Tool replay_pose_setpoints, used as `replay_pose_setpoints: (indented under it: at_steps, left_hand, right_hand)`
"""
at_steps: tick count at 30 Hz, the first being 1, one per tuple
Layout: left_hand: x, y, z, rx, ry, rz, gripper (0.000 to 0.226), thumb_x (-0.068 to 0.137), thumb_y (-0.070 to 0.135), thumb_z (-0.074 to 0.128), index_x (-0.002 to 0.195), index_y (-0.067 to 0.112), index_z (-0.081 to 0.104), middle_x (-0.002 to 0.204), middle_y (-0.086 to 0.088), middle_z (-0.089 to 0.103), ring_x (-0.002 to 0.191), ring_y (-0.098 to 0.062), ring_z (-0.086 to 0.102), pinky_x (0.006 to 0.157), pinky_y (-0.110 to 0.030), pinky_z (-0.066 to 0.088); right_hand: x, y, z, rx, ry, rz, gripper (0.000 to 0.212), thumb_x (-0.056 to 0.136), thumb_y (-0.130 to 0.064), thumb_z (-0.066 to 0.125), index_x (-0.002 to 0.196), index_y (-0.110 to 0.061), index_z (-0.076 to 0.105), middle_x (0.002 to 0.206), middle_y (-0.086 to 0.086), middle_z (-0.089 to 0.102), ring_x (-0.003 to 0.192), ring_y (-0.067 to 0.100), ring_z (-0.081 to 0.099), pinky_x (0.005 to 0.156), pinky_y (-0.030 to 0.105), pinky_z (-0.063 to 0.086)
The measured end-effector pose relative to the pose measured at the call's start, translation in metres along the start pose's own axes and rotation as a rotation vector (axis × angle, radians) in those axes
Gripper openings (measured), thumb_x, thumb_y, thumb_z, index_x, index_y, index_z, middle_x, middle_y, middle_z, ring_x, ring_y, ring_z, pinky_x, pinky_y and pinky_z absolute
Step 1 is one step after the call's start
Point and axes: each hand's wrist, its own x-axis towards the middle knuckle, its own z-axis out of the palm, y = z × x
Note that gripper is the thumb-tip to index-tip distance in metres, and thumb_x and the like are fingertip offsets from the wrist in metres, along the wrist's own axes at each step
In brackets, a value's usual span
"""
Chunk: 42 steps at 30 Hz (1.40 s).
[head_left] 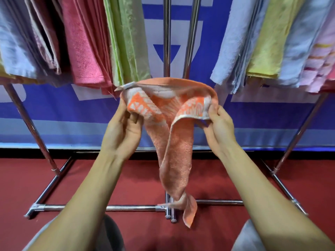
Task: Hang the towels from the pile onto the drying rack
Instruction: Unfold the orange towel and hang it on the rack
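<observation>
An orange towel [174,142] with a white pattern hangs twisted between my two hands at the centre of the view. My left hand [125,127] pinches its left upper corner. My right hand [219,125] grips its right upper edge. The towel's lower end dangles down to the rack's bottom bar. Behind it stands the metal drying rack [166,37], whose two upright poles show in a gap between hung towels. A pink towel [83,44] and a green towel [126,38] hang left of the gap; a light blue towel [235,44] and a yellow towel [266,42] hang right. The pile is out of view.
The rack's slanted legs [30,127] and floor bars [101,208] spread over a red floor. A blue and white banner [72,109] covers the wall behind. My knees in grey fabric [110,232] show at the bottom edge.
</observation>
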Motion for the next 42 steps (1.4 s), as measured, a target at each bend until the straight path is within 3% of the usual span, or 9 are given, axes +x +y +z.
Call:
replay_pose_setpoints:
  at_steps: [5,10,15,19,22,27,31,37,42]
  left_hand:
    - [-0.005,0.010,-0.005,-0.009,-0.054,-0.045,0.029,0.097,0.025,0.043,0.104,0.011,0.067,0.095,-0.004,0.074,0.092,-0.010,0.069,0.083,-0.028,0.055]
    - [0.000,0.012,-0.008,0.095,-0.052,0.074,0.039,0.097,0.022,0.044,0.132,0.007,0.052,0.120,-0.008,0.064,0.115,-0.015,0.059,0.103,-0.032,0.046]
    - [0.007,0.015,-0.015,0.179,-0.044,0.075,0.038,0.099,0.026,0.042,0.130,0.008,0.052,0.133,-0.012,0.054,0.123,-0.019,0.051,0.112,-0.037,0.035]
    - [0.005,0.016,-0.013,0.076,-0.085,0.092,0.035,0.102,0.025,0.038,0.105,0.014,0.070,0.111,-0.004,0.068,0.109,-0.013,0.061,0.108,-0.033,0.041]
    - [0.001,0.020,-0.007,0.106,-0.145,0.030,0.031,0.101,0.030,0.039,0.113,0.014,0.062,0.109,-0.004,0.067,0.106,-0.014,0.062,0.104,-0.032,0.044]
    - [0.002,0.006,-0.024,0.351,0.136,-0.016,0.029,0.084,0.024,0.064,0.107,0.007,0.067,0.099,-0.006,0.065,0.084,-0.013,0.065,0.081,-0.026,0.055]
    - [0.001,-0.010,-0.036,0.737,0.304,0.064,0.014,0.093,0.019,0.059,0.096,0.010,0.069,0.079,-0.001,0.069,0.067,-0.010,0.061,0.059,-0.024,0.049]
    - [-0.007,-0.032,-0.038,0.773,0.358,-0.003,0.013,0.089,0.013,0.063,0.099,0.007,0.070,0.087,-0.009,0.069,0.070,-0.016,0.064,0.053,-0.021,0.052]
    - [-0.004,-0.038,-0.040,0.990,0.377,0.011,0.010,0.079,0.007,0.073,0.070,0.011,0.075,0.076,-0.006,0.074,0.077,-0.022,0.069,0.068,-0.030,0.058]
  right_hand:
    - [0.006,-0.008,-0.010,0.112,0.108,0.099,0.031,0.093,0.002,0.044,0.121,0.012,0.054,0.106,0.027,0.060,0.095,0.031,0.060,0.093,0.048,0.050]
    - [0.008,-0.016,-0.012,0.036,0.291,-0.115,0.020,0.094,-0.003,0.053,0.082,-0.012,0.066,0.077,0.007,0.062,0.070,0.014,0.059,0.066,0.028,0.052]
    - [0.003,-0.007,-0.002,-0.387,0.190,-0.093,0.027,0.090,-0.012,0.060,0.063,-0.017,0.060,0.064,0.000,0.056,0.063,0.013,0.051,0.063,0.033,0.044]
    - [-0.002,-0.023,0.004,-0.015,0.166,0.026,0.015,0.093,-0.010,0.058,0.079,-0.008,0.064,0.066,0.004,0.066,0.059,0.014,0.062,0.055,0.027,0.053]
    - [0.001,-0.033,0.001,0.076,0.159,0.038,0.011,0.093,-0.008,0.057,0.090,-0.004,0.067,0.062,0.001,0.067,0.052,0.010,0.061,0.050,0.022,0.052]
    - [-0.014,-0.013,-0.001,0.064,0.140,0.311,0.011,0.092,0.000,0.054,0.093,0.003,0.065,0.065,0.008,0.071,0.056,0.015,0.069,0.049,0.026,0.056]
    - [-0.019,-0.002,0.003,0.100,0.137,0.398,0.015,0.094,0.002,0.044,0.089,0.005,0.058,0.078,0.017,0.069,0.068,0.024,0.069,0.056,0.036,0.058]
    - [-0.035,0.015,0.022,-0.342,-0.356,0.355,0.027,0.101,-0.007,0.038,0.103,0.005,0.063,0.100,0.021,0.071,0.090,0.027,0.071,0.083,0.037,0.058]
    - [-0.033,0.032,0.023,-0.588,-0.168,0.189,0.018,0.095,-0.019,0.056,0.094,-0.004,0.065,0.092,0.015,0.072,0.076,0.021,0.070,0.071,0.036,0.061]
